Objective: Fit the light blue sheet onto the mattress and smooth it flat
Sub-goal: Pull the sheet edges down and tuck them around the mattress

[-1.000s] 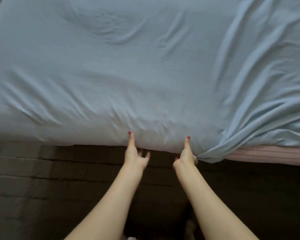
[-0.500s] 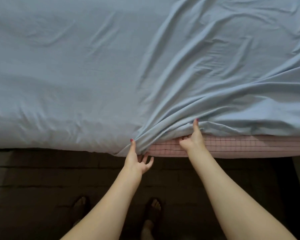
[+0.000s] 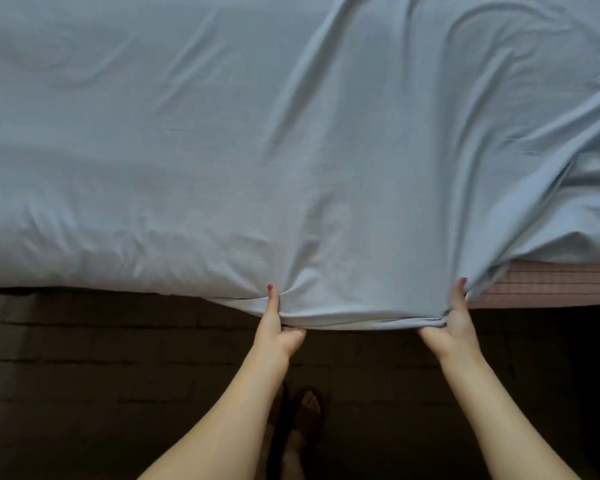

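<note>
Along the near edge of the bed, my left hand (image 3: 276,327) grips the hem of the light blue sheet (image 3: 222,150), thumb stretched up over the cloth and the other fingers curled under the fold. My right hand (image 3: 456,323) grips the same hem further to the right, thumb likewise up on top, fingers tucked beneath a bunched roll of fabric. Between my two hands the hem hangs in a shallow curve below the bed's edge. To the left of my left hand the sheet covers the side of the mattress (image 3: 548,285); to the right of my right hand the mattress side is bare, pinkish with a fine grid pattern (the sheet's edge rides up over it there). Long creases fan out from my right hand up across the sheet toward the far right, while the left part lies smoother with only shallow wrinkles. Below, the floor (image 3: 84,375) is dark, and my foot (image 3: 309,407) shows between my forearms.
</note>
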